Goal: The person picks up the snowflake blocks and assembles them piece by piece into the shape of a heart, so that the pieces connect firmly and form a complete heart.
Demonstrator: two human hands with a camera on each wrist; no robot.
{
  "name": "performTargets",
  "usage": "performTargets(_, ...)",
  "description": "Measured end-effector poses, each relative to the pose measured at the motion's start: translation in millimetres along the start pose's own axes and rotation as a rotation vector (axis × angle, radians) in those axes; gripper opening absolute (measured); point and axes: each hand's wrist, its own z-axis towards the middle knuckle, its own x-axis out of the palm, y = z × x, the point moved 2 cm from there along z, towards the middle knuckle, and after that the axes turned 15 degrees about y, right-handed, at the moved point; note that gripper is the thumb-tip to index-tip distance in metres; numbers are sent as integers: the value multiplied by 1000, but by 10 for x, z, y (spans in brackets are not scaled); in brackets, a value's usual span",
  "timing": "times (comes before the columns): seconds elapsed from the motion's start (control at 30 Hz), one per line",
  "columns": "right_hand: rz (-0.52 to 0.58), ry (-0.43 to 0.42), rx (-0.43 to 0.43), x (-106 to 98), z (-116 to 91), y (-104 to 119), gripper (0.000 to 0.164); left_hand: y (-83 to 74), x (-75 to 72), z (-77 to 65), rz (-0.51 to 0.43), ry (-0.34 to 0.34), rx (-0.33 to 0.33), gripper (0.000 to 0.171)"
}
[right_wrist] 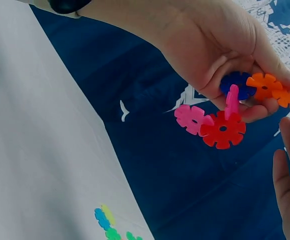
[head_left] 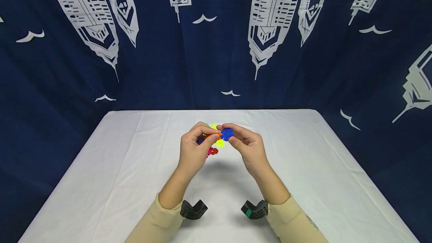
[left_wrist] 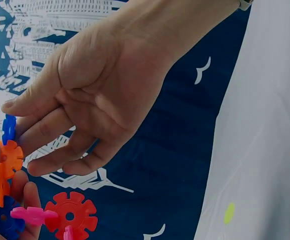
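My left hand (head_left: 193,151) pinches an orange flower-shaped interlocking disc (right_wrist: 287,97) between thumb and fingers. It belongs to a linked chain with a second orange disc (right_wrist: 265,86), a dark blue disc (right_wrist: 237,86), a red disc (right_wrist: 223,131) and pink discs (right_wrist: 190,119). This chain hangs below the left palm. My right hand (head_left: 251,147) holds a single blue disc (head_left: 227,134) by its edge between thumb and fingers. The blue disc meets the orange disc edge to edge; whether their slots are engaged cannot be told. The right hand's other fingers spread loosely in the left wrist view.
Yellow discs (head_left: 220,144) and green discs (right_wrist: 113,234) lie on the white-covered table (head_left: 141,168) beyond the hands, partly hidden by them. A light blue disc (right_wrist: 102,219) is among them. A dark blue curtain (head_left: 209,66) with white building prints hangs behind the table.
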Motion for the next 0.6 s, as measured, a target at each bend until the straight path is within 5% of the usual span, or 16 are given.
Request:
performTargets(0.37,-1,15,12,-4,-10,-1,38,-27,8,7,-42,48,-1,8)
performTargets(0.6,-62,-2,58,-16,5,-31,36,46,7,20,-43,30,-95,10)
